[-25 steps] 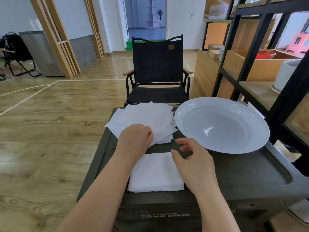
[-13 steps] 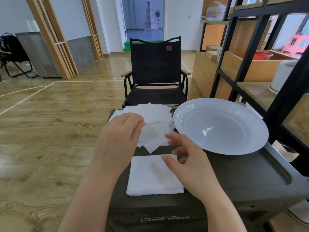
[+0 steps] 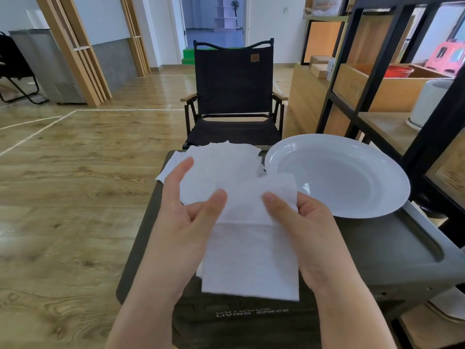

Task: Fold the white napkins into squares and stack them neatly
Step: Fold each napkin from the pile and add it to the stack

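Observation:
I hold one white napkin (image 3: 251,248) up above the dark table (image 3: 364,243), and it hangs down towards me with a crease across it. My left hand (image 3: 186,222) pinches its upper left edge with the thumb in front. My right hand (image 3: 309,227) pinches the upper right edge the same way. A loose pile of unfolded napkins (image 3: 226,157) lies at the table's far side. The folded stack (image 3: 198,272) is almost hidden under the held napkin; only a sliver shows at its left.
A large white plate (image 3: 337,175) sits on the table's right half, close to my right hand. A black folding chair (image 3: 234,91) stands just beyond the table. A black-framed wooden shelf (image 3: 377,79) runs along the right.
My left hand lifted a napkin off the loose pile and brought it towards me. My right hand rose from the folded stack and took the napkin's other edge.

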`<state>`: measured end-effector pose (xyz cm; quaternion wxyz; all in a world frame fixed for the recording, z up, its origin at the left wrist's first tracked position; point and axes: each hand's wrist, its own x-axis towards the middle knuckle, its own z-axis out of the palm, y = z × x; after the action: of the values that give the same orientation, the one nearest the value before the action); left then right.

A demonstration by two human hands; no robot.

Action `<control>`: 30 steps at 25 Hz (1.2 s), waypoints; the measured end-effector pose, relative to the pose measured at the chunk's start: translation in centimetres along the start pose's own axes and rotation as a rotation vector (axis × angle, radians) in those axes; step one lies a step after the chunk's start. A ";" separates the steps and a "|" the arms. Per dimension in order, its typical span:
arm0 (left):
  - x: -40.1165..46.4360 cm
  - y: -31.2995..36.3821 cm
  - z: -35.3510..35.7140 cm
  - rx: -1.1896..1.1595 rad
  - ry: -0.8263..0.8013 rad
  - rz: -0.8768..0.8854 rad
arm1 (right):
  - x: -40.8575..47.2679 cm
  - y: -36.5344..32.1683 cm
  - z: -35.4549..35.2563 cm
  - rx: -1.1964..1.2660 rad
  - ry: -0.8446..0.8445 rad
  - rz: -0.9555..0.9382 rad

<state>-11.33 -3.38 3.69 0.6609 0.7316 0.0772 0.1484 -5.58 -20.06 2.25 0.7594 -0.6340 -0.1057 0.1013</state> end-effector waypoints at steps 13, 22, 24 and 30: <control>0.0 -0.8 -0.9 0.410 0.014 0.170 | -0.6 -0.7 -0.8 -0.520 -0.110 -0.197; 0.1 -0.5 -0.9 0.415 0.068 0.290 | -0.4 -0.7 -1.2 -0.626 0.041 -0.276; 0.1 -0.5 -0.9 0.255 0.037 0.213 | -0.5 -0.9 -1.2 -0.433 -0.013 -0.218; 0.9 -2.5 -0.6 0.268 0.147 -0.121 | 0.3 1.4 -0.2 -0.436 0.159 0.018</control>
<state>-10.50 -2.30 1.40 0.5576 0.7945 0.1883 0.1496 -5.30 -19.87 0.82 0.6096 -0.7898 -0.0594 0.0326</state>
